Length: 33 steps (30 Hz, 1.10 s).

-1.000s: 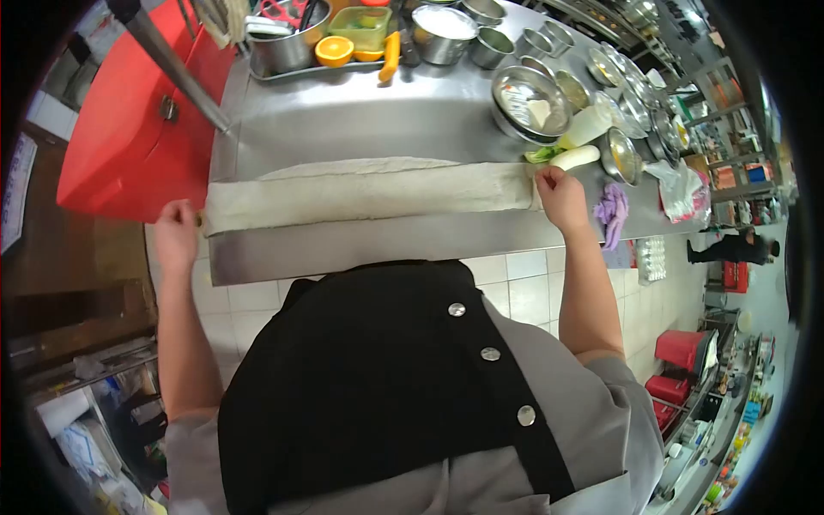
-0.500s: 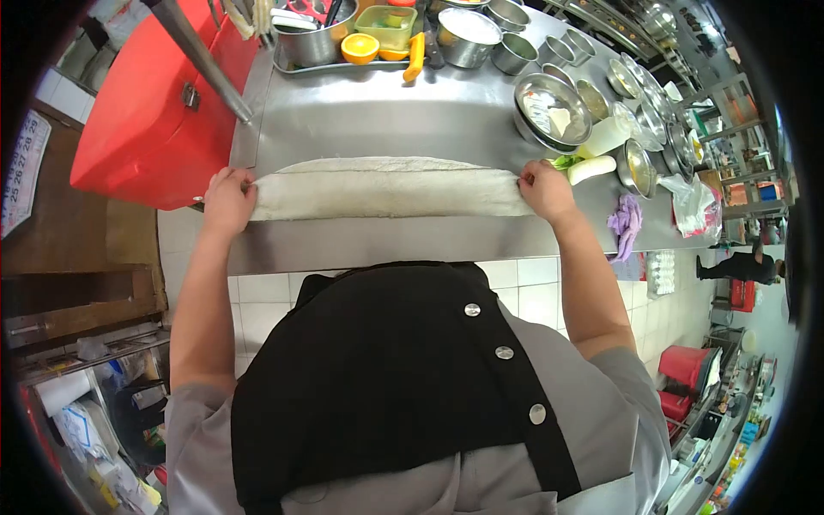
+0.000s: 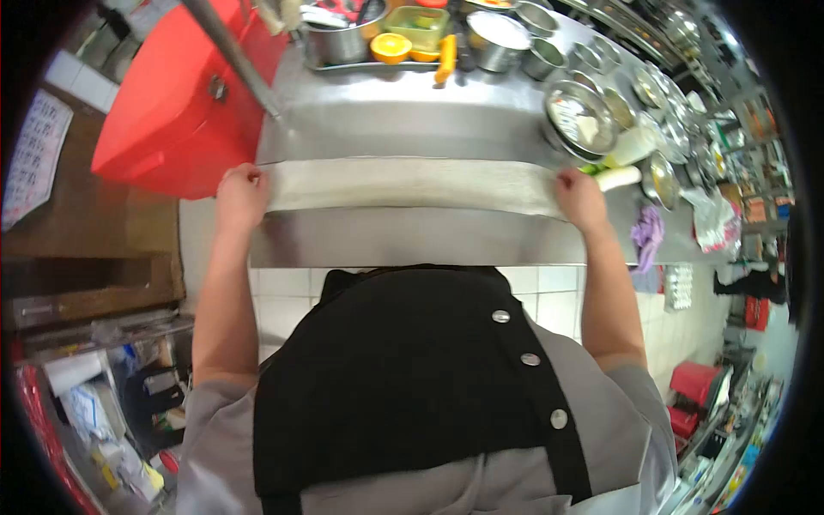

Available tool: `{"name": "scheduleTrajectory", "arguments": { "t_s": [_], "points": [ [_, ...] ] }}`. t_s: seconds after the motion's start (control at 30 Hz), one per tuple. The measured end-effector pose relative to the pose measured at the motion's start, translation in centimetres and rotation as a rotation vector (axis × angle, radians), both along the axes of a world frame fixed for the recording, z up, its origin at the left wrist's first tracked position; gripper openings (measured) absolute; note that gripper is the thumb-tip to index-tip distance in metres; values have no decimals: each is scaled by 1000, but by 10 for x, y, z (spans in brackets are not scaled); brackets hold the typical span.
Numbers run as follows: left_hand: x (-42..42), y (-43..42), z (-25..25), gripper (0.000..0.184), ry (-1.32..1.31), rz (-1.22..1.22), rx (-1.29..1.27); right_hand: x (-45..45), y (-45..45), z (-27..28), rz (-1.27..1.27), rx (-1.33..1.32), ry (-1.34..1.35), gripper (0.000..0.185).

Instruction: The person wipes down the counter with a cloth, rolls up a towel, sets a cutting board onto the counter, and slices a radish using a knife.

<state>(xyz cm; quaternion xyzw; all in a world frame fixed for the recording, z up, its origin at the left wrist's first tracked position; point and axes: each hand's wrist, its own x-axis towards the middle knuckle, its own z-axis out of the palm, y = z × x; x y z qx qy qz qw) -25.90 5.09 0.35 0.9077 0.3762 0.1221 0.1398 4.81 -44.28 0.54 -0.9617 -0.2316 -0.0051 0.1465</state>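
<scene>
A long folded off-white cloth (image 3: 412, 184) stretches across the front part of the steel counter. At its left end, my left hand (image 3: 242, 196) is closed on the cloth's corner, close to the red box. My right hand (image 3: 582, 199) pinches the opposite end, just beside a white vegetable with green leaves (image 3: 616, 178). Between the hands the cloth looks flat and narrow, with nearly straight edges. The fingertips of both hands are partly hidden.
A red box (image 3: 184, 103) adjoins the steel counter (image 3: 386, 116) on the left. Along the back are a metal pot (image 3: 339, 43) and halved oranges (image 3: 391, 49). Metal bowls (image 3: 581, 118) and a purple cloth (image 3: 648, 238) lie right. A person (image 3: 754, 284) is far right.
My left hand has come onto the cloth's left end and gripped it. The back layer that bulged behind the front strip now lines up with it. The view has shifted left.
</scene>
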Motion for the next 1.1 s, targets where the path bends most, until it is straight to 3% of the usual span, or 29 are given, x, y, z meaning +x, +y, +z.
{"name": "scheduleTrajectory", "arguments": {
  "t_s": [0.07, 0.17, 0.37, 0.43, 0.5, 0.67, 0.77, 0.87, 0.97, 1.1],
  "points": [
    [-5, 2, 5, 31, 90, 106, -151, -7, -10, 16, -39, 43, 84, 24],
    [-11, -5, 2, 38, 131, 110, -127, 4, -27, 16, -55, 33, 140, 25],
    [3, -26, 0, 41, 98, 15, 122, 3, -20, 28, -104, -143, 242, 29],
    [7, -15, -23, 41, 235, -80, 108, 5, -21, 28, -94, -187, 226, 31],
    [9, -27, -20, 40, 160, -120, 156, 9, -26, 28, -122, -204, 234, 34],
    [19, -34, -5, 37, 212, 9, 5, 5, -19, 40, -150, -214, 378, 37],
    [19, -22, -15, 35, 202, 7, -79, -19, 9, 61, -116, -364, 344, 40],
    [19, -15, -20, 34, 187, -16, -183, -10, 1, 14, -129, -362, 302, 49],
    [13, -15, -22, 35, 110, -28, -222, -20, 7, 20, -199, -368, 150, 49],
    [14, -22, -23, 36, 77, -10, -97, -16, 24, 43, -205, -379, 325, 46]
  ]
}}
